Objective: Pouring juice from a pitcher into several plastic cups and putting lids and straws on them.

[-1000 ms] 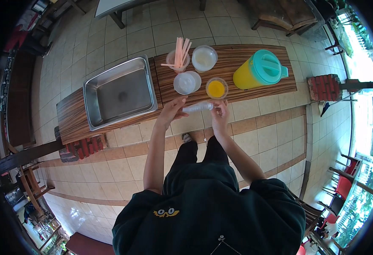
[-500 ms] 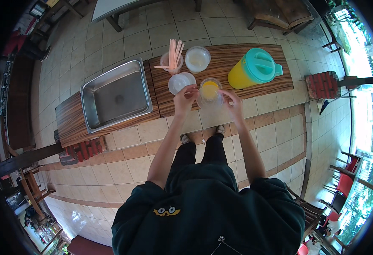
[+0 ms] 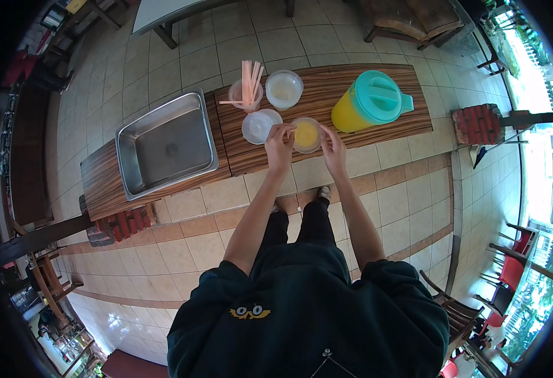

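Note:
A clear plastic cup of yellow drink (image 3: 306,131) stands near the front edge of the wooden table. What looks like a clear lid lies level over its mouth, the yellow showing through. My left hand (image 3: 279,147) pinches the left side of this lid. At its right side, my right hand (image 3: 334,155) holds the edge between thumb and fingers. Just left of the cup sits a stack of clear lids (image 3: 259,128). Behind that are a tub (image 3: 246,101) of pink straws (image 3: 249,82) and a whitish translucent tub (image 3: 284,89).
A yellow pitcher with a turquoise lid (image 3: 377,97) stands on the right of the wooden table (image 3: 409,94). On the left lies a deep steel tray (image 3: 169,142). Beyond the table are a pale table (image 3: 175,12) and a brown cushioned seat (image 3: 409,22).
Both hands have drawn slightly closer together at the cup. The clear lid, tilted at the cup's near side before, now lies flatter over its mouth. The whole view has shifted a little.

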Demonstrator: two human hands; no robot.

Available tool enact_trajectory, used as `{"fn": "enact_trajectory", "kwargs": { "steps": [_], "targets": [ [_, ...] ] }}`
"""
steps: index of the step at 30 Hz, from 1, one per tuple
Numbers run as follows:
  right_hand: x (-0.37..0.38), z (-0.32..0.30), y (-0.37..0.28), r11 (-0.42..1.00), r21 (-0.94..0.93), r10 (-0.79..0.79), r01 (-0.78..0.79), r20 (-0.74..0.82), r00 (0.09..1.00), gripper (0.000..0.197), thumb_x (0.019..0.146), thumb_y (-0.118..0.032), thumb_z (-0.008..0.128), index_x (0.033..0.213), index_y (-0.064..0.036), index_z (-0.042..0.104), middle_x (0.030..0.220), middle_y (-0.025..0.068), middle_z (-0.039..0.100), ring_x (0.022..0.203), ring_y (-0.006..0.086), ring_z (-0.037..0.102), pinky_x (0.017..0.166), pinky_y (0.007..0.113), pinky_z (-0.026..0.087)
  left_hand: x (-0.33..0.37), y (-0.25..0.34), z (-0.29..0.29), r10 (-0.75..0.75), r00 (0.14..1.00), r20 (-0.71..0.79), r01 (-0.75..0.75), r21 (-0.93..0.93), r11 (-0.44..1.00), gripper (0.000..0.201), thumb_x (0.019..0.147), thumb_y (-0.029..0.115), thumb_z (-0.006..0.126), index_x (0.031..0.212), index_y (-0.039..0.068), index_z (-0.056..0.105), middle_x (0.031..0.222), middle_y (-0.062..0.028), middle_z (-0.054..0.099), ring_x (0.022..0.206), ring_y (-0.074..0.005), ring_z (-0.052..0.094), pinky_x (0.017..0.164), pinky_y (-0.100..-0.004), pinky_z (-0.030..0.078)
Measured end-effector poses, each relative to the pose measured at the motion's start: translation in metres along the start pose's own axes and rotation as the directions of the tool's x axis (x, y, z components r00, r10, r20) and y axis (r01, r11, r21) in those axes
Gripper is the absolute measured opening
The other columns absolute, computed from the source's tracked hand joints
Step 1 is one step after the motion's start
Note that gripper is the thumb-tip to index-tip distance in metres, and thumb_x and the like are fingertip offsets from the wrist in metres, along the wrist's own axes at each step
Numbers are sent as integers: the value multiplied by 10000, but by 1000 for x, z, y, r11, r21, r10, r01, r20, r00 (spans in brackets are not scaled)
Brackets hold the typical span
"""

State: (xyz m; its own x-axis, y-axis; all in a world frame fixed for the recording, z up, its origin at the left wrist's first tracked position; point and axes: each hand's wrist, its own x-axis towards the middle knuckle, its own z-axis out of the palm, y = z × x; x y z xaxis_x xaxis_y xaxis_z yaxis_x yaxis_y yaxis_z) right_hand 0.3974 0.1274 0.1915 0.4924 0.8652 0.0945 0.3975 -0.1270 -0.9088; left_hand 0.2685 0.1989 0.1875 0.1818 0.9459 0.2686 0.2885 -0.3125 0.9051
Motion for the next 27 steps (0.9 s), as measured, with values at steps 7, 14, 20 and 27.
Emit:
{"fn": "enact_trajectory", "kwargs": {
  "steps": [7, 14, 20, 27],
  "targets": [
    [2, 6, 7, 991, -40, -132, 129, -66, 989, 434, 752, 56, 492, 1154, -107, 492, 1216, 86, 468, 1025, 221, 516, 636, 246, 487, -2, -2, 9, -31, 999, 42, 30, 22, 999, 180, 671, -48, 595, 816, 59, 591, 856, -65, 570, 831, -233, 542, 704, -331, 445],
    [5, 17, 7, 898, -354, -256, 261, 61, 965, 460, 783, -45, 499, 1232, -91, 412, 1340, 96, 302, 1231, 299, 286, 940, 382, 330, -8, 3, 9, 173, 983, 59, -183, 277, 943, 346, 757, 2, 524, 1098, 54, 496, 1149, -99, 473, 1088, -304, 406, 890, -391, 351],
    [8, 25, 6, 825, -470, -281, 315, 141, 949, 498, 810, -125, 486, 1281, -80, 332, 1366, 85, 251, 1268, 308, 205, 983, 429, 256, -15, -2, 19, 134, 955, 263, -232, 388, 892, 452, 850, 162, 405, 1273, 30, 317, 1352, -104, 278, 1267, -326, 198, 994, -483, 209],
    [8, 22, 10, 817, -453, -293, 357, 207, 933, 489, 820, -145, 465, 1283, -80, 325, 1372, 86, 235, 1259, 324, 216, 981, 446, 247, -17, -6, 17, 60, 938, 343, -206, 408, 890, 480, 876, 210, 363, 1313, 49, 247, 1391, -88, 192, 1287, -320, 139, 1002, -508, 155]
  ]
}}
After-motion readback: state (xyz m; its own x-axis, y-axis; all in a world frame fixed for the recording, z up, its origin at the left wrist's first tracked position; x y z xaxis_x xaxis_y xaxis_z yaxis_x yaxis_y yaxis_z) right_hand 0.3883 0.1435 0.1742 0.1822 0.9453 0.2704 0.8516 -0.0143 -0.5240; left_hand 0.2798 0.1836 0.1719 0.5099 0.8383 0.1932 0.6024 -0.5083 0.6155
